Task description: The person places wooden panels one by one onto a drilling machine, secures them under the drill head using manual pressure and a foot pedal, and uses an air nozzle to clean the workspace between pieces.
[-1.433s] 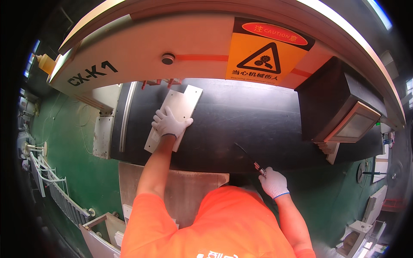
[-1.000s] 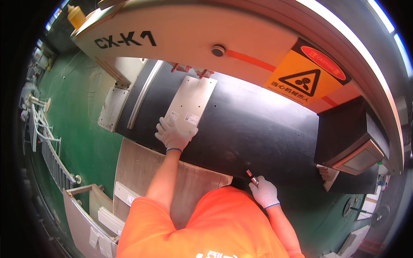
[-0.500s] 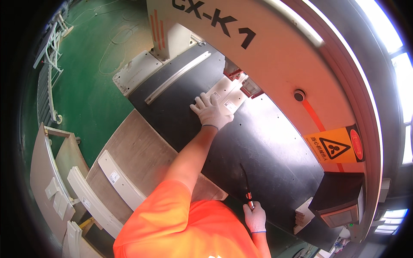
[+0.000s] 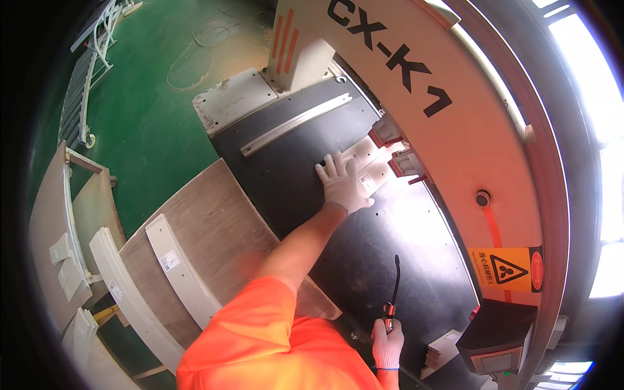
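Left hand flat on pale panels at machine, right hand holding blow gun

Left hand [image 4: 344,185]: palm down, fingers spread wide, resting over the near end of the pale panels [image 4: 381,170], apparently two side by side; no grip around them visible. Panels lie on the black table [image 4: 286,175], far ends reaching the red-edged clamps [image 4: 406,164] below the machine beam [image 4: 448,143]; contact with clamps can't be told. Right hand [image 4: 388,346]: near side, fingers closed around a blow gun [image 4: 390,312], thin black nozzle pointing far, well apart from panels. Step in hand, my read: steadying or lining up the panels at the clamps. Next move likely calls for even palm pressure, panels kept square, fingers clear of clamps.
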A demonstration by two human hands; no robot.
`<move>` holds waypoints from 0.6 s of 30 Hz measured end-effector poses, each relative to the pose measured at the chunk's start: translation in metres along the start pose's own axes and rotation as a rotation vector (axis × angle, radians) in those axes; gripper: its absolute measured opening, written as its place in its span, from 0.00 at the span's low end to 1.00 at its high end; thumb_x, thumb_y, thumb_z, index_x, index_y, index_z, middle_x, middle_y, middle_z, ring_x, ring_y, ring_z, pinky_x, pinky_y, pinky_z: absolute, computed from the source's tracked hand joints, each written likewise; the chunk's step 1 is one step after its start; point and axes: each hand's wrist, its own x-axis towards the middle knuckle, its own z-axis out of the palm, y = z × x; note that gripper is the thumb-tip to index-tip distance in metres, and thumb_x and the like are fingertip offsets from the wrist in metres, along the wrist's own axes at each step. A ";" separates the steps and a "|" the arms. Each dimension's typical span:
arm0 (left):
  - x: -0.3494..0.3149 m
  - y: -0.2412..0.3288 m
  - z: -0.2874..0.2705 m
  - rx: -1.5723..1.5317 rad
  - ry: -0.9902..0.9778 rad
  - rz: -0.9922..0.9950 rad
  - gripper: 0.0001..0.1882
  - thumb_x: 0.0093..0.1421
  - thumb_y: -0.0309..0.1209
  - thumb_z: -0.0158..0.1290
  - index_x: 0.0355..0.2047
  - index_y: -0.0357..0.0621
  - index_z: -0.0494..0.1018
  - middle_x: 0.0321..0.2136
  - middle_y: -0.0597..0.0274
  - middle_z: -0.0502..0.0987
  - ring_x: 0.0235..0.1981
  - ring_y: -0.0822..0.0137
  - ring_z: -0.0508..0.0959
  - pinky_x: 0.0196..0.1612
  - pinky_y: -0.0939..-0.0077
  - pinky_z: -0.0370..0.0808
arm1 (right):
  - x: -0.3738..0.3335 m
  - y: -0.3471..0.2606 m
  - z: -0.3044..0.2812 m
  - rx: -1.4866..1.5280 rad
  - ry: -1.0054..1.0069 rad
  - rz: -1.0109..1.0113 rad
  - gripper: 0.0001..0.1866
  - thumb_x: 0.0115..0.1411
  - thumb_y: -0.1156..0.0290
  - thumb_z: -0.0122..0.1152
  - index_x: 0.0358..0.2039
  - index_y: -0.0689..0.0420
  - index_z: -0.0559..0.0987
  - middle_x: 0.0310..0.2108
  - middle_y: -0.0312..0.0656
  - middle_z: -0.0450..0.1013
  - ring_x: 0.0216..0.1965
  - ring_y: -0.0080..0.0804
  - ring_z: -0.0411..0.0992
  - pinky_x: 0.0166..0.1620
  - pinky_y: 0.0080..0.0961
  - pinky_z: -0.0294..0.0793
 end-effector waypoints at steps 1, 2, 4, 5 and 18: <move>-0.006 -0.010 0.003 -0.016 0.025 0.050 0.57 0.47 0.60 0.69 0.72 0.43 0.64 0.76 0.36 0.54 0.78 0.33 0.48 0.76 0.24 0.41 | -0.001 -0.010 -0.001 0.014 -0.003 0.003 0.17 0.68 0.61 0.68 0.42 0.65 0.81 0.24 0.40 0.76 0.27 0.29 0.76 0.37 0.32 0.77; -0.009 -0.018 0.005 0.001 0.002 0.104 0.58 0.47 0.59 0.68 0.73 0.41 0.63 0.75 0.35 0.54 0.78 0.31 0.47 0.77 0.23 0.38 | -0.003 -0.023 -0.003 0.027 -0.006 0.007 0.17 0.68 0.61 0.67 0.42 0.65 0.81 0.24 0.39 0.76 0.27 0.27 0.75 0.36 0.31 0.76; -0.005 -0.019 -0.007 -0.037 -0.047 0.118 0.58 0.45 0.58 0.68 0.73 0.42 0.63 0.74 0.36 0.55 0.77 0.31 0.49 0.77 0.24 0.40 | -0.007 -0.040 -0.001 0.067 -0.026 0.004 0.14 0.69 0.64 0.66 0.41 0.65 0.80 0.24 0.38 0.75 0.26 0.24 0.74 0.34 0.28 0.74; -0.003 -0.020 -0.010 -0.056 -0.075 0.125 0.58 0.45 0.58 0.68 0.72 0.42 0.63 0.73 0.36 0.56 0.77 0.31 0.49 0.76 0.24 0.40 | -0.008 -0.044 0.000 0.092 -0.038 -0.009 0.12 0.71 0.66 0.64 0.40 0.64 0.78 0.23 0.37 0.75 0.25 0.23 0.73 0.32 0.26 0.73; 0.001 -0.015 -0.024 -0.006 -0.027 0.122 0.59 0.42 0.62 0.71 0.72 0.48 0.67 0.70 0.43 0.59 0.73 0.37 0.55 0.75 0.30 0.46 | -0.012 -0.152 -0.024 0.355 0.041 -0.087 0.18 0.75 0.63 0.57 0.53 0.67 0.76 0.27 0.37 0.78 0.26 0.22 0.73 0.32 0.22 0.71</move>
